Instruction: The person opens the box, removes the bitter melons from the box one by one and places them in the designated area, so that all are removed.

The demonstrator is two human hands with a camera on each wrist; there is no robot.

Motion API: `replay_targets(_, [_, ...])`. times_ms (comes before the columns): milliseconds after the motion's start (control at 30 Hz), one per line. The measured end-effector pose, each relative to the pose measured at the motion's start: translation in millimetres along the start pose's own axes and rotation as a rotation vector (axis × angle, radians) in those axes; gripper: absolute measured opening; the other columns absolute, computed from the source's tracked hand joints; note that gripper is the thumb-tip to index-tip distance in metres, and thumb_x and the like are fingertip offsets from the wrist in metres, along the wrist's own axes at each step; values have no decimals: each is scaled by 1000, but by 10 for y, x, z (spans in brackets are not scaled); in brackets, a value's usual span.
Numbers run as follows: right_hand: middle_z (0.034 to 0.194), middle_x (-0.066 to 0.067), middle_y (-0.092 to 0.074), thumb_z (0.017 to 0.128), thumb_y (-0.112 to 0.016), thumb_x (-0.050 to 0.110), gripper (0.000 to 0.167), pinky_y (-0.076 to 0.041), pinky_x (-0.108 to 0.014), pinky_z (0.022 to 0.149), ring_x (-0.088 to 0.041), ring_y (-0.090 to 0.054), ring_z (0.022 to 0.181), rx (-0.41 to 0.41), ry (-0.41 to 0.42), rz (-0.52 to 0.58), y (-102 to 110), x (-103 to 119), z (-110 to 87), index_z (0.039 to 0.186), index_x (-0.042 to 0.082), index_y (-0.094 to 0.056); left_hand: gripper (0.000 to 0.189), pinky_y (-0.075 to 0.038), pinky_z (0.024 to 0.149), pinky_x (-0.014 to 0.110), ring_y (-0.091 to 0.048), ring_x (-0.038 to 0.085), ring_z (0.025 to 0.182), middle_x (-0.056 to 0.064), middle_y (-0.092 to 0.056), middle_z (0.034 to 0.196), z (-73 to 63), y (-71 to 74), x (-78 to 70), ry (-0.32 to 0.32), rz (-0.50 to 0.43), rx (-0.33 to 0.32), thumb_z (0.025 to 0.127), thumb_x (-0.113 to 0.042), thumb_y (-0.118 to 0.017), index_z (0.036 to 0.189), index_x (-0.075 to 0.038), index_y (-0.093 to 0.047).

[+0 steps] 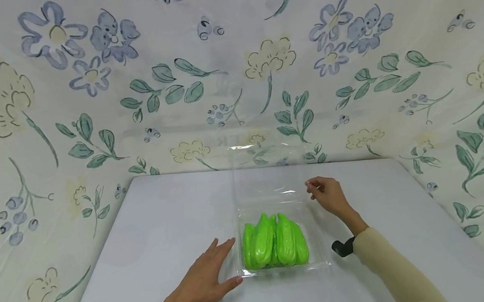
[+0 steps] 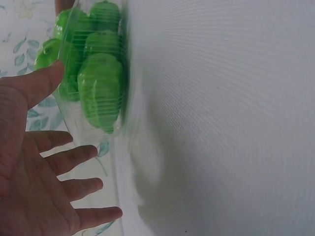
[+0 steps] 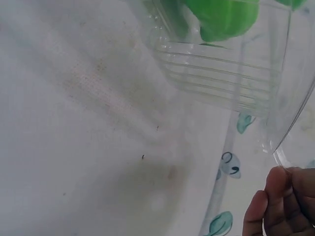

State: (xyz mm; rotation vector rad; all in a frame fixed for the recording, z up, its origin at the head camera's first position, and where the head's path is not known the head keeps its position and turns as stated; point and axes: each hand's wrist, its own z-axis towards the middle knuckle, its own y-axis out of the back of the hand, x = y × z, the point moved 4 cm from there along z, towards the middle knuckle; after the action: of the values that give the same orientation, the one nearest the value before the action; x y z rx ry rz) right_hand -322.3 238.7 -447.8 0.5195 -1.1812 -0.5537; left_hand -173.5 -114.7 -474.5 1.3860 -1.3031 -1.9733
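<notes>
A clear plastic clamshell box (image 1: 316, 242) lies on the white table, holding several bright green, glossy, elongated vegetables (image 1: 263, 249). Its transparent lid (image 1: 268, 183) stands raised at the back. My right hand (image 1: 328, 196) pinches the lid's right edge between thumb and forefinger; the right wrist view shows those fingertips (image 3: 278, 179) at a clear plastic corner. My left hand (image 1: 205, 279) is at the box's left side with fingers spread, the thumb near the front left corner. In the left wrist view, the thumb (image 2: 47, 81) overlaps the box wall; whether it touches cannot be told.
The white table (image 1: 152, 232) extends to both sides of the box. Behind it hangs a floral-patterned sheet (image 1: 229, 117), which also runs along the left and right sides. A black strap piece (image 1: 342, 248) sits at the right wrist, by the beige sleeve (image 1: 392, 263).
</notes>
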Motion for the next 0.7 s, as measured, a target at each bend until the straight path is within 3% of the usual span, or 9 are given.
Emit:
replay_targets(267, [83, -11, -69, 96, -60, 3, 18, -52, -26, 56, -19, -63, 65, 32, -68, -26, -63, -40, 64, 105, -8, -69, 81, -33, 105, 61, -29, 37, 142, 10, -46, 148, -12, 14, -2, -17, -2, -12, 87, -49, -69, 152, -14, -36])
replay_targets(700, [87, -13, -69, 99, -58, 11, 24, -51, -30, 61, -23, -62, 78, 109, -195, -62, -125, -78, 101, 110, -8, -68, 81, -33, 106, 60, -29, 36, 142, 7, -46, 149, -14, 9, 5, -18, 11, -20, 87, -50, -69, 153, -15, -36])
